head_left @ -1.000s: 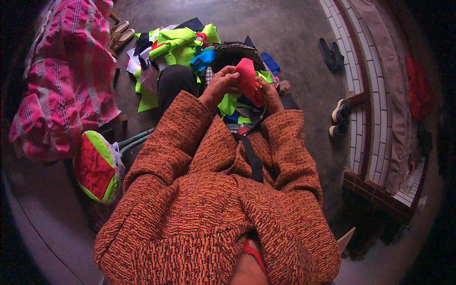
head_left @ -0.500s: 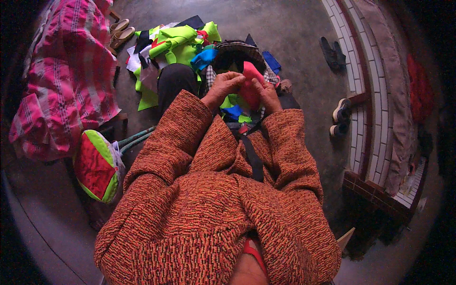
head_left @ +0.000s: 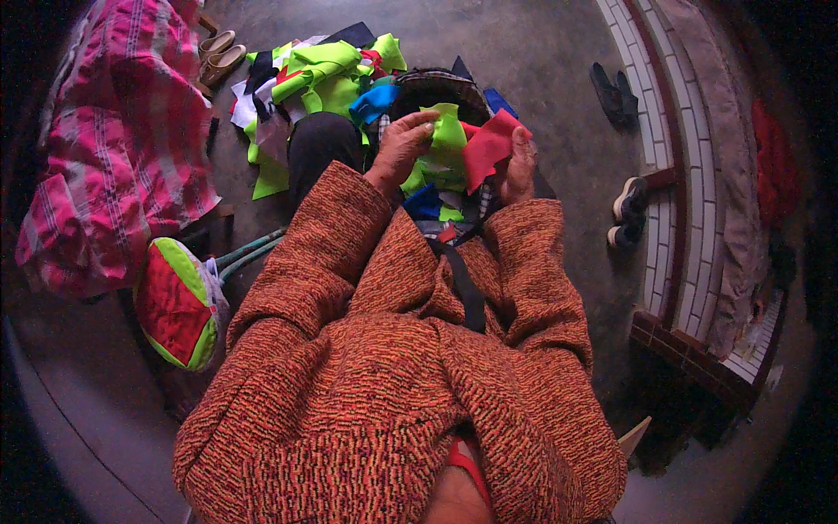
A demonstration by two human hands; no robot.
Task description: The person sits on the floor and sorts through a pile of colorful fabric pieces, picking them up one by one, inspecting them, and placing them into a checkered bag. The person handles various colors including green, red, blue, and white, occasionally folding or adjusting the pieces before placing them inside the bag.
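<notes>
From where I stand, the person's dark knee (head_left: 325, 153) juts up beside a loose heap of fabric scraps (head_left: 327, 74) on the grey floor (head_left: 532, 52), mostly yellow-green, with white, black, red and bright blue among them. Tan shoes (head_left: 223, 63) sit behind the heap, near a pink checked cloth (head_left: 122, 175) that hangs in folds. Close to the left sleeve (head_left: 292, 253) is a padded red and yellow-green thing (head_left: 177, 306), with teal straps running from it. Over to the right, black slip-on shoes (head_left: 614, 94) and a pair of dark, pale-soled shoes (head_left: 628, 210) lie along a white-tiled ledge (head_left: 656, 157).

The left hand (head_left: 403, 148) has its grip pinched on a yellow-green piece (head_left: 449, 144), thin, flat and irregular, hanging by its upper edge. The right hand (head_left: 518, 168) has its grip closed on a red piece (head_left: 493, 150) with angular corners, held up just beside the green one. Both pieces are raised in front of the lap, over an open bag (head_left: 467, 89) with black-and-white checks at its rim. They hide part of its mouth; below them, a blue scrap (head_left: 425, 203) and more yellow-green bits appear to lie inside.
</notes>
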